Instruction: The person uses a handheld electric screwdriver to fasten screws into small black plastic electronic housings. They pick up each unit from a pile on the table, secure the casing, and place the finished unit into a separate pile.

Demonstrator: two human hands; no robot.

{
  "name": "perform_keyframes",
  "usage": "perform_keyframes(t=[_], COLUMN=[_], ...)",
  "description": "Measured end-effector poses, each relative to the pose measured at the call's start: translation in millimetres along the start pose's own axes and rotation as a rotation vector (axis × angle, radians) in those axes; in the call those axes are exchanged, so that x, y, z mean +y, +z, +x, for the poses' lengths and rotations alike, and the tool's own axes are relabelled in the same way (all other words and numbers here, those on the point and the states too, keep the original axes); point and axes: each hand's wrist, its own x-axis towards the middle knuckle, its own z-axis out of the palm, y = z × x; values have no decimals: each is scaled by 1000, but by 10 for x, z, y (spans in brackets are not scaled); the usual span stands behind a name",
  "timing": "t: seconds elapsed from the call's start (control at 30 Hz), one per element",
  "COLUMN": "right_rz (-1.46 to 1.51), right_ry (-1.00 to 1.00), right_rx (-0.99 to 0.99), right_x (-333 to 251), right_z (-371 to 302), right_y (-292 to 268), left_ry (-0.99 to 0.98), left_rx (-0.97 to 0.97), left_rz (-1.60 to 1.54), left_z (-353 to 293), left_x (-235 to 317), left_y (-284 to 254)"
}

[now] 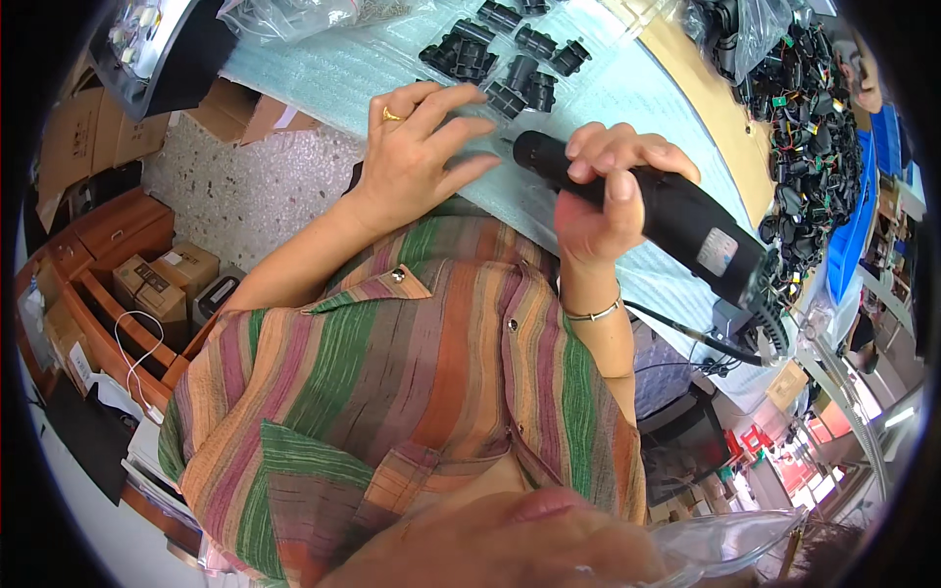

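Observation:
My right hand [616, 181] is wrapped around a black electric screwdriver [691, 220], which lies slanted with its tip toward my left hand. A coiled cord [774, 328] runs from its back end. My left hand [417, 137] has its fingers spread, with nothing visible between them, and a gold ring on one finger. Just beyond its fingertips, several black plastic tubular parts [508, 96] lie in a loose group on the pale blue-green bench mat [627, 93].
Black parts with wires and small green boards are heaped at the right [809, 127], beside a blue tray [851, 220]. A clear plastic bag [284, 18] lies at the far left of the bench. Cardboard boxes [162, 284] and a wooden drawer unit [113, 230] stand at the left.

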Motion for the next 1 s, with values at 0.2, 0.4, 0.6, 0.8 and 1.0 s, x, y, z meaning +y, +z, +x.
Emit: perform_keyframes(t=[0.2,0.4,0.6,0.8,1.0], right_rz=[99,107,103,71,141], right_ry=[-3,-58,-109,-136,-164], right_rx=[50,121,134,124,161], right_x=[-223,-367,-485,-518,-566], right_z=[22,25,24,25,45], right_y=[-143,-309,-383,-403,-415], left_ry=[44,77,120,109,102], left_rx=[0,-69,-76,-84,-79], left_rz=[-88,-133,-166,-220,-279], left_z=[188,311,367,399,408], left_x=[143,255,330,409,418], left_y=[140,234,304,335,351])
